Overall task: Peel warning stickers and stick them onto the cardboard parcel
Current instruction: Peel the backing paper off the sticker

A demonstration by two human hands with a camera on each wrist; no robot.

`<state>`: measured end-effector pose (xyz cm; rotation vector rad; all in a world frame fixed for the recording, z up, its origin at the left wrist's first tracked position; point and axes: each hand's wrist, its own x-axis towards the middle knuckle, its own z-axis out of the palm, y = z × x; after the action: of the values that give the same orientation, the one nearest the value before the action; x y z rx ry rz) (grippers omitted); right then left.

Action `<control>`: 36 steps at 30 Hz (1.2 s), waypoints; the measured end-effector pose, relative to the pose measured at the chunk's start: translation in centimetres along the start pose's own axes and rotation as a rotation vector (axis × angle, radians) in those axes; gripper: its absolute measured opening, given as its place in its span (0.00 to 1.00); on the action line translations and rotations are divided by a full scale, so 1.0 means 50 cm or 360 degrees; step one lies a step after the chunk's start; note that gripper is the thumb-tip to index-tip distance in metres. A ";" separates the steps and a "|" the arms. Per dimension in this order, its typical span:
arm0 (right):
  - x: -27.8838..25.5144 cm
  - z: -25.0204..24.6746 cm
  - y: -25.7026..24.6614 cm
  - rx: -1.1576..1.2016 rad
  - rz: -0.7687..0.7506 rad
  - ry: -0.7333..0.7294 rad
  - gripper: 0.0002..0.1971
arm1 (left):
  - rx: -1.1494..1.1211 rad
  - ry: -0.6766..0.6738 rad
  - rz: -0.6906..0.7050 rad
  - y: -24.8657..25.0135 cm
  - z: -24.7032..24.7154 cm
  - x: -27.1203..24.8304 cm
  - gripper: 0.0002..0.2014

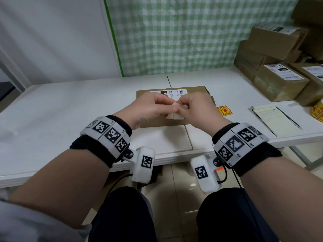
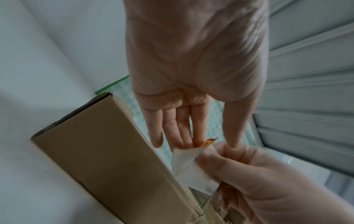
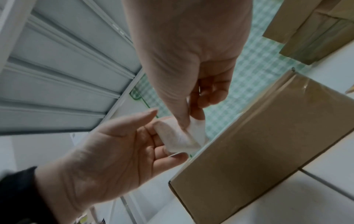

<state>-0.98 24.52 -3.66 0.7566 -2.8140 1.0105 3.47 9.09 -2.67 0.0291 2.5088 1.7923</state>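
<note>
Above the parcel [image 1: 153, 124], sticker [image 1: 173, 115] pinched upright

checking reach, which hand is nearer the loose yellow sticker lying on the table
Right. The right hand is above the parcel, just left of the yellow sticker; the left hand is farther left, beyond it.

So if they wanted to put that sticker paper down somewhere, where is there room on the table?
The widest bare stretch of the white table lies left of the cardboard parcel. A narrower strip runs between the parcel and the near edge. To the right it is crowded: a loose warning sticker, a notepad, a sticker roll and stacked boxes.
</note>
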 end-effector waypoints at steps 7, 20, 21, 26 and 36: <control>0.001 0.005 -0.009 -0.0222 -0.0089 0.0049 0.12 | 0.0478 0.0139 -0.0129 0.018 0.006 0.009 0.08; -0.005 0.012 -0.014 -0.0072 -0.0043 0.0115 0.09 | 0.0224 0.0133 -0.0122 0.013 0.008 0.009 0.07; -0.005 0.014 -0.012 -0.0016 -0.0021 0.0123 0.10 | 0.0238 0.0133 -0.0115 0.013 0.009 0.008 0.09; 0.003 0.020 -0.004 0.0439 0.0224 0.0088 0.10 | 0.0201 0.0238 -0.0105 0.008 0.013 0.014 0.15; 0.004 -0.005 0.005 0.1358 0.0555 0.0123 0.13 | -0.0486 0.0263 -0.0161 0.001 0.017 0.010 0.10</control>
<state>-1.30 24.74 -3.59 0.2203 -2.4176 2.2862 3.00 9.93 -2.92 -0.2646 2.2557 2.1920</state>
